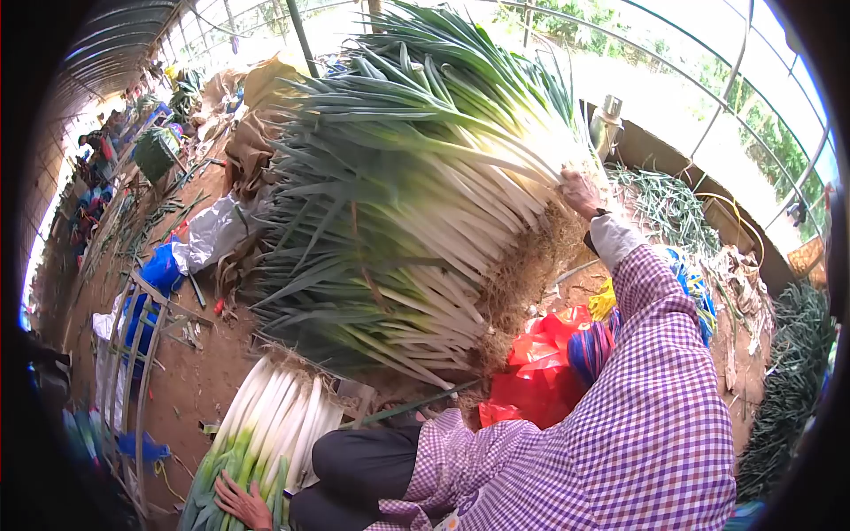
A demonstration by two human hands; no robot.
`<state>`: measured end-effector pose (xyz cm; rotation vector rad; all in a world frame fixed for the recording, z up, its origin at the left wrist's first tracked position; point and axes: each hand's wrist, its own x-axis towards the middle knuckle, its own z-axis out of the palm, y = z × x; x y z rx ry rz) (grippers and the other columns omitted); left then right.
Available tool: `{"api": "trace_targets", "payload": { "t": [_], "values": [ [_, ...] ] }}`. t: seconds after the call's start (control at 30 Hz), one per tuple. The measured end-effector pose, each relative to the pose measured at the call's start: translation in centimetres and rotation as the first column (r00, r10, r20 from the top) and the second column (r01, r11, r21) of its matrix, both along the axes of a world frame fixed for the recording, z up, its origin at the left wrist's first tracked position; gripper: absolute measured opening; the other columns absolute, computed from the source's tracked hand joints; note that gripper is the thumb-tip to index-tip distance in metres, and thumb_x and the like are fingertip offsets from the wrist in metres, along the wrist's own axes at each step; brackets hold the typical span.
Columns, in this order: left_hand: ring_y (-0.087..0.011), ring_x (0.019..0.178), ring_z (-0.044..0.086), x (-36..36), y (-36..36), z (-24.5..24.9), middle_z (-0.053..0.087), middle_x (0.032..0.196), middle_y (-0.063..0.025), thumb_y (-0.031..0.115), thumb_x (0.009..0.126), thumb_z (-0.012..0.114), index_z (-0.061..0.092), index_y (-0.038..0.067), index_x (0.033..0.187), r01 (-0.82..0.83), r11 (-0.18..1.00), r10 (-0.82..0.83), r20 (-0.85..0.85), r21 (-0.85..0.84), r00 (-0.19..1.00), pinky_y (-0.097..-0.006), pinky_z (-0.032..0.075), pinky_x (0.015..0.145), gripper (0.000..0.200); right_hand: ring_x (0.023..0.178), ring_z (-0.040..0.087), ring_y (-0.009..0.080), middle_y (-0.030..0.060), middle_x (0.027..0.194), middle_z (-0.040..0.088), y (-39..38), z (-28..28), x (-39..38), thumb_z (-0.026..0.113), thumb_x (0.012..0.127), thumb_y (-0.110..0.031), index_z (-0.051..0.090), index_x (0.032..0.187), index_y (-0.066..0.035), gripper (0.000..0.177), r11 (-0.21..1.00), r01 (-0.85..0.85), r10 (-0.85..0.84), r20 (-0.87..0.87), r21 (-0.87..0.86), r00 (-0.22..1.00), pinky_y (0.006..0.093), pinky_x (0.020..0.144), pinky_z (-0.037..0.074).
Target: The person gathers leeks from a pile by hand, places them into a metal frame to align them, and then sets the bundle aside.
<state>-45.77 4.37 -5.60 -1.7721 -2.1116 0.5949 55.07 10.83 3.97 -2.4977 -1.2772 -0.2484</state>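
Observation:
A big heap of large green onions point(496, 208) fills the middle of the view, white root ends to the right and green tops to the left and back. My right hand point(580, 192) reaches to the root end of the heap, fingers closed around the white end of a green onion point(522, 164). At the lower left, my left hand point(243, 502) lies with its fingers spread on the green part of a smaller bundle of green onions point(282, 416). This bundle's roots point toward the heap.
Red plastic point(536, 372) and a coil of dark striped cord point(591, 352) lie beside my right arm. A metal frame point(142, 354) stands at left near blue plastic point(161, 270). Onion trimmings point(668, 208) are piled at right. A metal canister point(606, 124) stands behind my right hand.

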Motion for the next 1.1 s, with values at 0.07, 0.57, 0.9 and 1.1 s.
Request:
{"api": "trace_targets", "payload": {
  "t": [0.07,0.57,0.9,1.1],
  "values": [
    [-0.0394,0.152,0.03,0.6,-0.1,0.6,0.035,0.163,-0.0204,0.051,0.101,0.056,0.027,0.01,0.163,0.01,1.0,-0.01,-0.007,0.005,1.0,-0.0631,0.019,0.121,0.08,0.101,0.07,0.0408,0.0222,0.107,0.072,-0.5,-0.8,0.0,0.068,0.094,-0.026,0.066,0.113,-0.009,0.026,0.999,0.037,-0.037,-0.005,-0.02,0.999,0.0514,0.088,0.055],
    [-0.0387,0.15,0.033,1.6,0.1,1.6,0.037,0.163,-0.0195,0.052,0.102,0.055,0.031,0.008,0.162,-0.038,0.999,0.038,-0.018,-0.033,0.999,-0.0621,0.02,0.121,0.078,0.106,0.067,0.0348,0.0244,0.11,0.068,-1.1,9.5,-9.6,0.063,0.08,-0.008,0.068,0.104,0.003,0.027,0.96,-0.104,0.06,-0.171,-0.26,0.983,0.0415,0.089,0.054],
    [-0.0403,0.151,0.032,2.3,0.1,2.0,0.034,0.163,-0.02,0.051,0.102,0.054,0.029,0.009,0.163,-0.01,1.0,0.01,-0.004,-0.008,1.0,-0.0629,0.019,0.121,0.078,0.079,0.069,0.0215,0.0152,0.101,0.068,-0.1,4.5,-14.3,0.085,0.082,-0.026,0.064,0.112,0.004,0.047,0.973,-0.202,0.208,-0.808,0.112,0.552,0.0362,0.067,0.056],
    [-0.0402,0.15,0.034,1.7,-0.3,1.2,0.038,0.161,-0.0197,0.052,0.101,0.056,0.031,0.009,0.162,0.021,0.999,-0.02,-0.023,0.05,1.0,-0.063,0.02,0.121,0.079,0.08,0.068,0.0207,0.0132,0.1,0.067,2.5,3.3,-12.5,0.089,0.081,-0.032,0.064,0.121,0.003,0.058,0.996,0.064,-0.019,-0.567,0.059,0.824,0.037,0.069,0.058]
  ]
}}
